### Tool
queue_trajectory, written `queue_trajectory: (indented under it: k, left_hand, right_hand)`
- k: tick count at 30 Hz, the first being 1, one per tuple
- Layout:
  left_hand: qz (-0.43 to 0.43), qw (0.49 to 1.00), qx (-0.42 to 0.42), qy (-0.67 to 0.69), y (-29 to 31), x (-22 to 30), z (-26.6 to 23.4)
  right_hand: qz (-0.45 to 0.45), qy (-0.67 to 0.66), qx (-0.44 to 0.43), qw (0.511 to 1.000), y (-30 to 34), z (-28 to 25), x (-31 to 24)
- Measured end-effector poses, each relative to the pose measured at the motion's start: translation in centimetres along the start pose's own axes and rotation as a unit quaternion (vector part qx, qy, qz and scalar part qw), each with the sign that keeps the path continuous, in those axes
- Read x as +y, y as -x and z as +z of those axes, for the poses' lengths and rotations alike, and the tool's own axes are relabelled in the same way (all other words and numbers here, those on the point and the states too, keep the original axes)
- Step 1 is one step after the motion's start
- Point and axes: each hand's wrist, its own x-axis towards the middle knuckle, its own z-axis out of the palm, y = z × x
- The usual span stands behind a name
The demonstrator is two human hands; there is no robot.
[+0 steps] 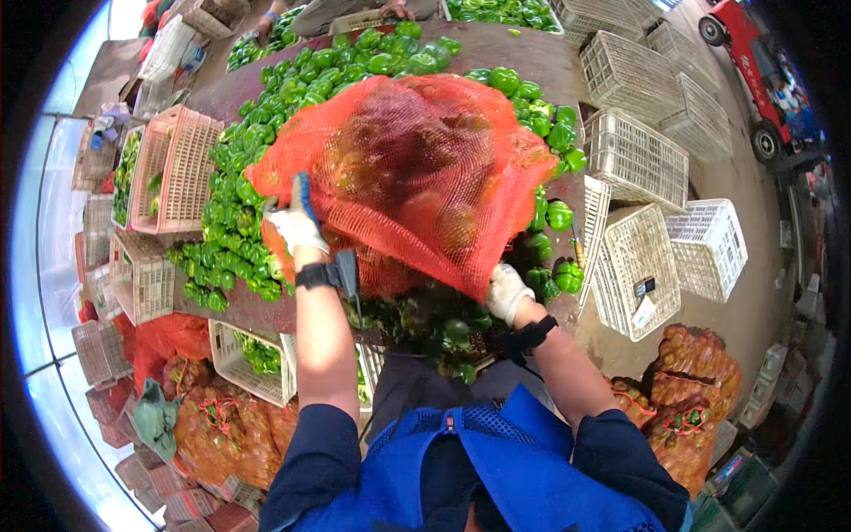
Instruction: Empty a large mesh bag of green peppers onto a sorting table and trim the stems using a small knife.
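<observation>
My two gloved hands stand apart, one at either side of an orange mesh bag. My right hand is closed on the bag's lower right corner, drawing the netting to a point. My left hand, its glove blue at the fingertips, lies against the bag's left part; I cannot tell whether its fingers pinch the mesh. A black band circles each of my wrists. The bag spreads over the middle of the bench, with dark, blurred shapes showing through it. Green peppers lie heaped around it, thickest at the left and far sides. Beyond the bench's left edge stands a pinkish crate; a white crate holding peppers sits nearer me. Pale crates crowd the right side. Filled net sacks rest on the floor to both sides of me. At the far edge, a co-worker's hand shows; at upper right stands a red vehicle.
</observation>
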Motion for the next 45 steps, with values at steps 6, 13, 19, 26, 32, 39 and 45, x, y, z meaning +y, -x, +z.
queue_trajectory:
  k: [6, 13, 19, 26, 32, 39, 45]
  left_hand:
    - [-0.014, 0.98, -0.077, -0.181, -5.4, -1.4, 2.1]
    - [-0.051, 0.871, -0.42, 0.25, 10.8, 9.6, 5.3]
    - [0.144, 0.71, -0.522, -0.451, 17.9, 1.8, 5.9]
    - [-0.124, 0.775, -0.573, -0.238, 14.7, -7.3, 4.3]
    - [0.192, 0.841, -0.483, -0.148, 14.8, -1.6, -2.3]
    - [-0.01, 0.914, -0.404, 0.032, 16.7, 0.1, -4.5]
    - [-0.266, 0.854, -0.356, 0.269, 16.9, 1.8, -5.5]
  right_hand:
    - [0.025, 0.301, -0.131, 0.944, 1.5, 1.4, -5.6]
    - [0.079, 0.299, -0.191, 0.932, 2.8, 1.3, -4.4]
    - [0.08, 0.26, -0.161, 0.949, 1.1, 1.0, -7.7]
    - [0.016, 0.196, -0.161, 0.967, 1.5, 2.1, -7.5]
    - [0.022, -0.117, 0.339, 0.933, 1.2, -5.8, -1.4]
    - [0.143, -0.446, 0.091, 0.879, -8.6, -3.4, 0.4]
    - [0.125, 0.044, 0.271, 0.953, -11.7, -2.3, 1.2]
